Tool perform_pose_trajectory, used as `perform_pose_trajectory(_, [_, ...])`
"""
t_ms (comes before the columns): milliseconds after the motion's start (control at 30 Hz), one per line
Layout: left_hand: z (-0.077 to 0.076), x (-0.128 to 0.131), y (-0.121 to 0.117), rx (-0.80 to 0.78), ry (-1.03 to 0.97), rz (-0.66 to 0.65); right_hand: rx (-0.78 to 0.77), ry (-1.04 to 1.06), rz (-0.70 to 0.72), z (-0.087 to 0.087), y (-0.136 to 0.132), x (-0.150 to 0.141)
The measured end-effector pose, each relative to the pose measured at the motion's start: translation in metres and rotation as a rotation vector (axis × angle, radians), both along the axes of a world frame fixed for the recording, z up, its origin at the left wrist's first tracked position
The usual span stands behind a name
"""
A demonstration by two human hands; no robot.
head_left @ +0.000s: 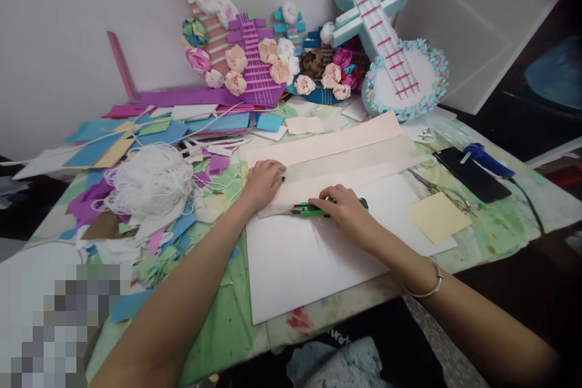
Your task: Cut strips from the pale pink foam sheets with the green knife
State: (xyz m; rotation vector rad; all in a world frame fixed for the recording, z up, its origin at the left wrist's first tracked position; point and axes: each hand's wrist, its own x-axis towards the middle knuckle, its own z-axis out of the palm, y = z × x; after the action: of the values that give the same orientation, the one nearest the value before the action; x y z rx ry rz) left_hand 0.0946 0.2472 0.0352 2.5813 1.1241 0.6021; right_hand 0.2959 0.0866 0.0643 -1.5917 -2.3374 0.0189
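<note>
My left hand (265, 183) lies on the left end of a pale peach sheet of paper (327, 144), fingers stretched out and pressing down. A pale greenish band (341, 163) runs lengthwise between the sheet's peach edges; I cannot tell whether it is a separate piece. My right hand (344, 209) is closed on a green and black utility knife (309, 209), which lies almost flat along the peach sheet's near edge, its tip toward the left. Beneath them is a large white board (291, 273).
Left are a heap of white string (148, 179) and coloured paper scraps (168, 254). To the right lie scissors (441, 188), a yellow paper square (439, 216), a black phone (473, 174) and a blue corded tool (488, 160). Decorated paper guitars (257, 60) stand behind.
</note>
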Motion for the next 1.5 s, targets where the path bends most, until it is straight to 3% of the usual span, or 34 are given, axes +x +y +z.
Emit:
perform_pose_trajectory(233, [0.001, 0.001, -0.003, 0.018, 0.009, -0.005, 0.020, -0.014, -0.028, 0.001, -0.015, 0.006])
perform_pose_trajectory(567, [-0.002, -0.001, 0.003, -0.024, -0.054, 0.005, 0.081, -0.023, -0.002, -0.004, 0.007, -0.005])
perform_pose_trajectory(833, [0.002, -0.004, 0.004, -0.016, -0.102, 0.161, 0.076, -0.015, 0.015, -0.005, 0.009, -0.009])
perform_pose_trajectory(1033, [0.005, -0.004, 0.003, 0.002, -0.062, 0.202, 0.060, -0.022, 0.020, -0.005, 0.009, -0.010])
perform_pose_trajectory(1500, [0.007, 0.006, -0.010, 0.155, 0.120, 0.073, 0.177, -0.015, 0.059, -0.011, 0.005, -0.010])
